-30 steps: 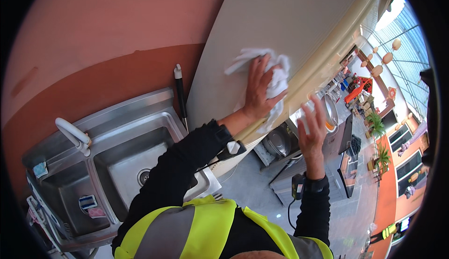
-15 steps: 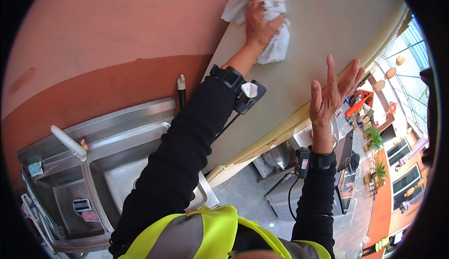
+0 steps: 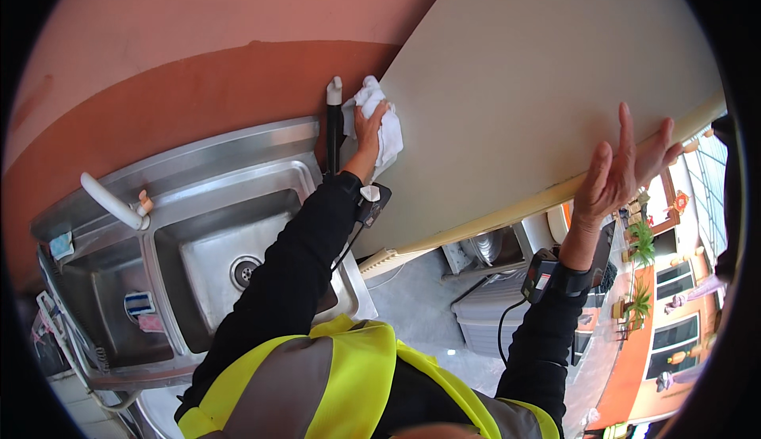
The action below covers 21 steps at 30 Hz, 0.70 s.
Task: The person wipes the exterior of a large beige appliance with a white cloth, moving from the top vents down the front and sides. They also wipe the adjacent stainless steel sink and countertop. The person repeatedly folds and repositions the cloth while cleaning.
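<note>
My left hand (image 3: 367, 139) is closed on a crumpled white cloth (image 3: 389, 139), which lies at the left edge of a wide, smooth grey surface (image 3: 539, 66). Just left of the cloth stands a black post with a pale tip (image 3: 334, 114). My right hand (image 3: 618, 181) holds nothing; its fingers are spread over the surface's cream-coloured right edge (image 3: 547, 199). Whether that hand touches the edge, I cannot tell. Both forearms wear black sleeves with small strapped-on devices.
To the left is a steel double sink (image 3: 230, 241) with a white tap (image 3: 115, 201) and small sponges (image 3: 139, 303) in its left basin. A grey bin (image 3: 491, 320) and metal pans (image 3: 485, 247) stand below the surface. A pink and orange wall (image 3: 198, 82) rises behind the sink.
My left hand has drawn the cloth down and left across the surface to its left edge, by the black post. My right hand has shifted right and slightly down in view, still spread.
</note>
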Tool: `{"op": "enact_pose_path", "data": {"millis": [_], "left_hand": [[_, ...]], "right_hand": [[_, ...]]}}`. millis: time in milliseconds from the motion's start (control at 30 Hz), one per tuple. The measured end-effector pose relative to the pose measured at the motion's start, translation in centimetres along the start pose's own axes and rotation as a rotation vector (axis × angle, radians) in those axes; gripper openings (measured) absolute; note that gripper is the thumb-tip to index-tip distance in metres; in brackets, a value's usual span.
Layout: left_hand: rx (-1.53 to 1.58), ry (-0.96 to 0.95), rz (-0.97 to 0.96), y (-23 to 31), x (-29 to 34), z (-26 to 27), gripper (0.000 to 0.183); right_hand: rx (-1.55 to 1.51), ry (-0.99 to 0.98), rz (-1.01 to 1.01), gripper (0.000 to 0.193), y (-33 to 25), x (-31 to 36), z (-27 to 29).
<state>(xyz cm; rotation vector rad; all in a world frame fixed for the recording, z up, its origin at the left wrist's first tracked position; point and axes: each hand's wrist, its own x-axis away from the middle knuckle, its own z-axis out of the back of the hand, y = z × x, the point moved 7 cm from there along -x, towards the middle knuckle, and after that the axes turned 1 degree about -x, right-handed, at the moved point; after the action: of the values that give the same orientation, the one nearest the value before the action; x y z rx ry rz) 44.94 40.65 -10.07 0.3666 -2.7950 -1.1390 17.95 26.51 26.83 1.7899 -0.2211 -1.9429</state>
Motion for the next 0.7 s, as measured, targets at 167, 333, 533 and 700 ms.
{"op": "enact_pose_path", "data": {"millis": [167,333,533,700], "left_hand": [[0.102,0.198,0.052,-5.5,0.4,5.1,0.033],[0.084,0.192,-0.026,-8.0,1.9,8.3,0.037],[0.064,0.258,0.159,-13.1,1.5,10.9,0.051],[0.031,0.259,0.169,-16.3,0.3,12.3,0.029]], "right_hand": [[0.003,-0.068,0.009,0.041,0.6,0.7,-0.4],[0.047,-0.069,0.043,0.039,1.0,1.1,-0.3],[0.019,-0.095,0.050,0.037,1.3,1.1,-0.3],[0.019,-0.075,0.066,0.037,1.1,0.8,-0.3]]}}
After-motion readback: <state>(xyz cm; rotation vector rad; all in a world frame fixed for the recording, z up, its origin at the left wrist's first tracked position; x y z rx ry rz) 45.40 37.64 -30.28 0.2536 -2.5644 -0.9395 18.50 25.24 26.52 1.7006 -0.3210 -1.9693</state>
